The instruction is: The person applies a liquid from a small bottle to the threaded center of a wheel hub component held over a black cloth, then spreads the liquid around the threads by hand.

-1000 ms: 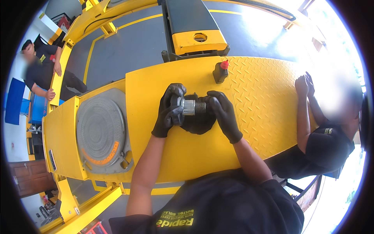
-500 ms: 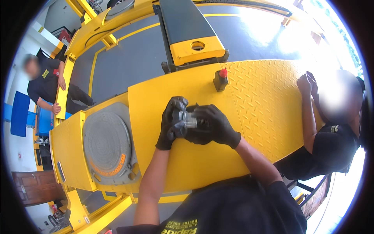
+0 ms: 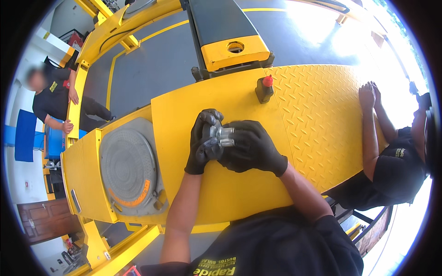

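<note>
I face a yellow surface (image 3: 179, 108). A red-capped black bottle (image 3: 264, 93) and round grey plate (image 3: 126, 165) rest on it.

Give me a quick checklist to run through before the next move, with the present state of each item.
1. Left grip closed on the silver metal part: ok.
2. Right grip firm on the part's other end: cannot tell; the dark glove hides that end.
3. Gloves on both working hands: ok, both black.
4. Black bottle with a red cap upright and apart from both grips: ok, standing on the yellow platform.
5. Hands of the co-worker on the right away from the metal part: ok.
6. Full length of the metal part in view: not ok, partly covered by both grips.
</note>
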### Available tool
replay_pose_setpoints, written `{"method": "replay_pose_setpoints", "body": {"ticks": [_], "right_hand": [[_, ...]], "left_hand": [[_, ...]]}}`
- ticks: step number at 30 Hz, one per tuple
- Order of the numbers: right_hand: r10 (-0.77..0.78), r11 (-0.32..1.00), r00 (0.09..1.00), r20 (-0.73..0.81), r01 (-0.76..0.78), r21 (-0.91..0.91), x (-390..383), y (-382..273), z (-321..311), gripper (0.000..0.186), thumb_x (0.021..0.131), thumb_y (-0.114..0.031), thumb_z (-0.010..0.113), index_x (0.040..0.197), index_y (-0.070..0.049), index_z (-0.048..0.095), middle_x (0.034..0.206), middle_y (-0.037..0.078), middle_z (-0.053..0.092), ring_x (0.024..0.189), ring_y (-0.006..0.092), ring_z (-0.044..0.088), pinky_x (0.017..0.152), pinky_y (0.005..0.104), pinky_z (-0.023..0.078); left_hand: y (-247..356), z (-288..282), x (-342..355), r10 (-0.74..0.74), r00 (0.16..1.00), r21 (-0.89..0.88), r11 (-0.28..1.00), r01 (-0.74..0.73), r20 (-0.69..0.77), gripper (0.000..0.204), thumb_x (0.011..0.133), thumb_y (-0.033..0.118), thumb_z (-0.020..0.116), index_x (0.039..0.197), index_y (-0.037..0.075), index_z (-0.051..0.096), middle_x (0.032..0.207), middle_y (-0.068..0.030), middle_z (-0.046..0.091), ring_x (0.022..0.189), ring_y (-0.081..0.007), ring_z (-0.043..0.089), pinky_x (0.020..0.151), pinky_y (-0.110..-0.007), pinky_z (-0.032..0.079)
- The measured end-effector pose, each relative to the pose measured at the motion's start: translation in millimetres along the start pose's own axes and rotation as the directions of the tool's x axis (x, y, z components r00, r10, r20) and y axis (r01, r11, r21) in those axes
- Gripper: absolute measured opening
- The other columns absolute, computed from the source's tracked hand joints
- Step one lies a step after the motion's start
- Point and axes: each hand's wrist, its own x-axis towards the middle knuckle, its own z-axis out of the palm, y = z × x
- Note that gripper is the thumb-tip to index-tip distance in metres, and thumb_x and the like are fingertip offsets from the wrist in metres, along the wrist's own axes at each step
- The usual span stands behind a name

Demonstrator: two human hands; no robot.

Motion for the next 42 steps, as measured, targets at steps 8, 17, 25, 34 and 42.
{"method": "replay_pose_setpoints", "body": {"ticks": [8,17,25,34,42], "right_hand": [[0.484,0.755,0.808,0.337,-0.580,0.307,6,3,-4,0.066,0.081,-0.022,0.090,0.139,-0.009,0.063,0.136,0.015,0.067,0.121,0.0365,0.065,0.103,0.0446,0.055],[0.463,0.674,0.835,0.297,-0.549,0.494,5,-2,-12,0.045,0.088,-0.015,0.083,0.130,-0.008,0.070,0.129,0.014,0.068,0.117,0.0342,0.067,0.100,0.0421,0.055],[0.213,0.957,0.976,0.054,-0.219,0.190,-3,-10,-5,0.058,0.083,-0.018,0.088,0.137,-0.010,0.067,0.133,0.014,0.066,0.121,0.0366,0.064,0.102,0.0437,0.054],[0.080,0.997,0.986,0.147,-0.078,-0.018,0,2,-8,0.063,0.086,-0.022,0.086,0.142,-0.007,0.062,0.131,0.016,0.067,0.119,0.0332,0.067,0.102,0.0440,0.055],[0.332,0.914,0.907,0.261,-0.378,0.151,1,-2,-14,0.055,0.087,-0.026,0.085,0.135,-0.007,0.065,0.129,0.017,0.065,0.116,0.0364,0.066,0.099,0.0454,0.056]], "left_hand": [[4,-1,-2,0.003,0.999,0.046,0.999,-0.005,0.036,0.052,0.069,0.031,0.077,0.112,0.012,0.055,0.122,-0.0116,0.052,0.124,-0.0296,0.050,0.118,-0.046,0.037],[11,4,0,0.007,0.999,0.088,0.996,-0.010,0.032,0.053,0.068,0.032,0.076,0.112,0.010,0.056,0.121,-0.0111,0.053,0.123,-0.0280,0.050,0.115,-0.043,0.036],[8,3,2,-0.033,0.999,0.060,0.998,0.032,0.015,0.053,0.068,0.035,0.077,0.111,0.010,0.057,0.119,-0.0116,0.053,0.123,-0.0297,0.050,0.116,-0.045,0.037],[5,-2,2,-0.039,0.999,0.035,0.999,0.039,0.019,0.054,0.069,0.038,0.080,0.111,0.011,0.059,0.120,-0.0110,0.054,0.124,-0.0298,0.051,0.113,-0.045,0.039],[5,6,-3,0.025,0.998,0.101,0.994,-0.030,0.049,0.053,0.073,0.037,0.079,0.112,0.007,0.060,0.123,-0.0104,0.054,0.125,-0.0264,0.052,0.113,-0.039,0.039]]}}
